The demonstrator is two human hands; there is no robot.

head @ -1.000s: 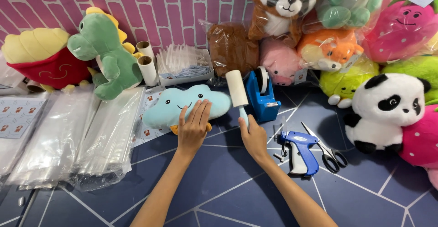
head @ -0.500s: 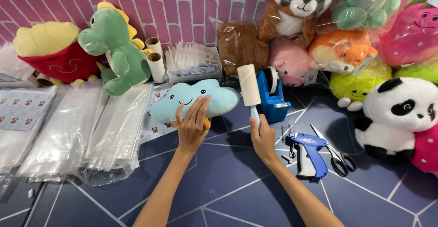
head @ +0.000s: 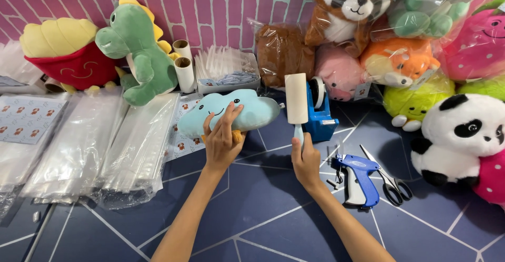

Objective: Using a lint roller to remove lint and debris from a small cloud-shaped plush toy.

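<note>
My left hand (head: 221, 138) rests on the light blue cloud plush (head: 226, 112), fingers spread and curled over its lower front edge, pinning it against the dark blue table (head: 252, 204). The plush lies just ahead of me, near the table's middle, its smiling face turned up and toward the left. A bit of orange shows under my palm (I cannot tell what it belongs to).

My right hand (head: 306, 159) is closed around the pale blue handle of a lint roller (head: 296, 101), which stands upright with its white roll at the top, just beside the right end of the cloud plush. Whether the roll touches the plush, I cannot tell.

Right behind the roller sits a blue tape dispenser (head: 322, 112). To the right of my right hand lie a blue tagging gun (head: 360, 175) and, touching it, a pair of black-handled scissors (head: 389, 180). On the left are stacks of clear plastic bags (head: 105, 141), with a green dinosaur plush (head: 139, 51) and a red-and-yellow fries plush (head: 66, 54) standing behind them against the pink brick wall (head: 221, 4). A panda plush (head: 463, 130) sits at the far right, with more bagged soft toys piled above it.
</note>
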